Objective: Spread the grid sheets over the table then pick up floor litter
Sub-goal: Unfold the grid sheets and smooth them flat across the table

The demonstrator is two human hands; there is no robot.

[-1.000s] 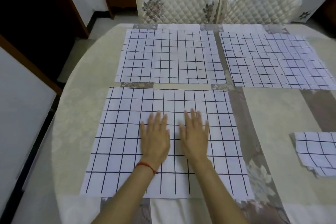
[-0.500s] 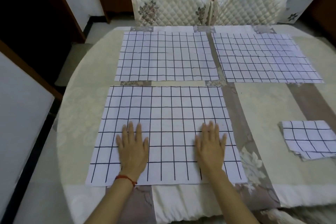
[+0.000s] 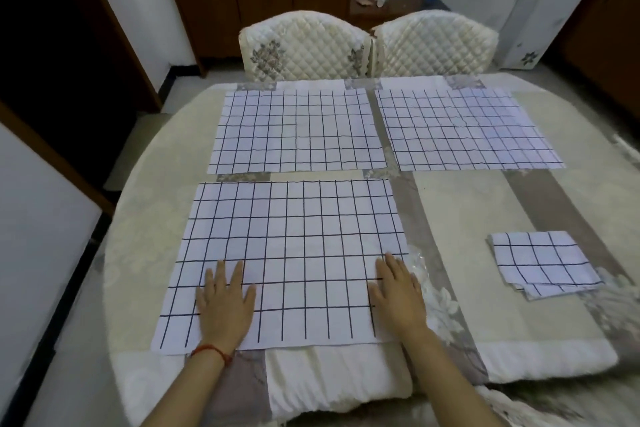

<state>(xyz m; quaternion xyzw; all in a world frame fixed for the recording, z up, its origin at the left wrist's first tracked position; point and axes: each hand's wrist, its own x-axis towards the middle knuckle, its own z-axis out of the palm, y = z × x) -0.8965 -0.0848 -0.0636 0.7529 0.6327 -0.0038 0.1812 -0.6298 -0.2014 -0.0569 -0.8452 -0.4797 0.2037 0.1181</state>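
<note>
Two flat hands, left hand [image 3: 225,305] and right hand [image 3: 398,295], fingers straight, pressing near grid sheet [image 3: 291,253], two spread sheets [image 3: 298,130] beyond fingertips, folded stack [image 3: 543,263] right of right fingers, perhaps several layers

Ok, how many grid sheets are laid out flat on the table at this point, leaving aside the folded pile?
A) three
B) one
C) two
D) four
A: two sheets lie flat at the far side, far left sheet and far right sheet, and the near sheet lies under the flat left hand and right hand; the folded pile sits apart at the right.
</note>
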